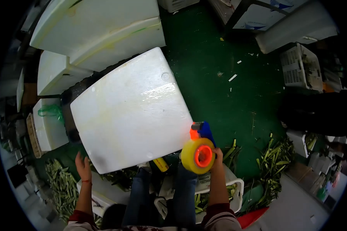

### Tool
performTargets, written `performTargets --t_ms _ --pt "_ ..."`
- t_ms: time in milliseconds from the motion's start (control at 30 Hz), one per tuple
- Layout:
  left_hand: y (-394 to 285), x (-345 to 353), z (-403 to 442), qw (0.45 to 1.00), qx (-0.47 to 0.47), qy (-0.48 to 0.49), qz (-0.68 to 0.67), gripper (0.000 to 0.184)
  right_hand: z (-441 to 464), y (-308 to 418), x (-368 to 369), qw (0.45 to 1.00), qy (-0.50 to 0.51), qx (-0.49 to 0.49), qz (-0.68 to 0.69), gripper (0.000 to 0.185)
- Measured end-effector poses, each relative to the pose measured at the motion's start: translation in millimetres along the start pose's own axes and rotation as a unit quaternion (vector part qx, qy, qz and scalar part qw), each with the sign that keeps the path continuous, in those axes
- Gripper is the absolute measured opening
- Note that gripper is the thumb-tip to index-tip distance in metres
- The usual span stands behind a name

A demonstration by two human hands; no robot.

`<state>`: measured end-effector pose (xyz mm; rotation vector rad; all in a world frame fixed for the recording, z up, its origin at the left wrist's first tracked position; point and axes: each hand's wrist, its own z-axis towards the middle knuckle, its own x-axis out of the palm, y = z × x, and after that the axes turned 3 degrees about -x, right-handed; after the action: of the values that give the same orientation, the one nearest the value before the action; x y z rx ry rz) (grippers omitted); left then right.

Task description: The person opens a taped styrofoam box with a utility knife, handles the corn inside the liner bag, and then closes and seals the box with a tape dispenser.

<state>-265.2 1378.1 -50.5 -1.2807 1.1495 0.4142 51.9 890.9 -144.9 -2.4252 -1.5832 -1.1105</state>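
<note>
A large white foam box (127, 107) lies in front of me, its flat top facing up with a bright glare on it. My right hand (218, 155) grips a tape dispenser (194, 133) with an orange and blue frame and a fat roll of yellowish tape (189, 156). The dispenser's head is against or just over the box's near right corner; contact is hard to tell. My left hand (82, 166) holds nothing, fingers apart, beside the near left corner. Whether it touches the box is unclear.
More foam boxes (108, 29) are stacked behind, at the upper left. Cut green stalks lie in heaps (61, 183) on both sides. A white plastic crate (237, 188) with greens stands by my legs. A yellow cylinder (160, 164) sits under the box's near edge. A person's dark clothing (316, 115) shows at right.
</note>
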Motion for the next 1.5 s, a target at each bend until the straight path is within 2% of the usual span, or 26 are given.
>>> performTargets --t_ms 33,67,100,167,233,267,300,367,467,667,833,933,967,1067,1200,1400,1500 --pt "-39.1 10.2 0.1 0.995 0.089 0.03 -0.029 0.041 -18.8 0.2 3.7 0.999 -0.034 -0.001 0.005 0.041" --pt "-124.9 22.3 -11.5 0.992 0.111 0.06 0.019 0.038 -29.1 7.8 10.2 0.999 -0.019 0.02 0.034 0.043" --pt "-206.8 42.8 -27.6 0.987 0.139 0.085 -0.008 0.039 -39.2 15.5 16.9 0.997 -0.006 0.043 0.063 0.045" --pt "-322.7 81.4 -56.7 0.951 0.268 0.156 -0.019 0.038 -58.5 39.6 33.0 0.971 0.103 0.121 0.176 0.053" --pt "-400.0 117.9 -81.8 0.893 0.375 0.235 -0.085 0.032 -71.3 69.4 38.5 0.921 0.207 0.18 0.278 0.063" --pt "-428.1 133.5 -93.6 0.87 0.393 0.27 -0.122 0.032 -76.8 84.3 38.3 0.887 0.257 0.21 0.321 0.069" --pt "-450.0 143.9 -102.2 0.856 0.396 0.304 -0.135 0.036 -80.2 96.9 39.3 0.88 0.269 0.213 0.329 0.07" --pt "-473.5 162.4 -112.2 0.841 0.393 0.336 -0.162 0.035 -85.1 113.4 36.5 0.909 0.243 0.183 0.285 0.071" --pt "-493.1 173.6 -115.3 0.827 0.388 0.37 -0.166 0.031 -85.1 130.7 39.5 0.964 0.174 0.131 0.151 0.074" --pt "-516.4 181.7 -93.9 0.834 0.382 0.36 -0.166 0.023 -72.1 166.1 64.3 0.982 0.144 0.122 0.031 0.08" --pt "-537.9 197.5 -66.5 0.831 0.409 0.33 -0.182 0.02 -53.8 193.3 93.3 0.983 0.098 0.148 0.054 0.086" --pt "-539.5 204.2 -46.0 0.847 0.327 0.362 -0.209 0.02 -24.6 178.7 91.2 0.974 0.111 0.166 0.109 0.087" --pt "-540.7 207.1 -39.6 0.849 0.275 0.391 -0.223 0.019 -30.7 183.3 92.1 0.977 0.065 0.16 0.121 0.086" --pt "-549.8 217.1 -26.1 0.842 0.163 0.429 -0.284 0.02 -19.3 179.8 90.3 0.977 0.087 0.163 0.107 0.085" --pt "-560.5 212.1 -9.7 0.857 0.351 0.344 -0.154 0.018 -11.5 189.6 101.3 0.978 0.088 0.159 0.106 0.084" --pt "-563.9 220.0 -5.7 0.887 0.381 0.234 -0.116 0.025 11.3 202.5 105.9 0.973 0.1 0.186 0.096 0.077" --pt "-563.8 224.9 0.9 0.886 0.435 0.148 -0.067 0.026 30.9 214.4 107.8 0.966 0.113 0.217 0.084 0.076"
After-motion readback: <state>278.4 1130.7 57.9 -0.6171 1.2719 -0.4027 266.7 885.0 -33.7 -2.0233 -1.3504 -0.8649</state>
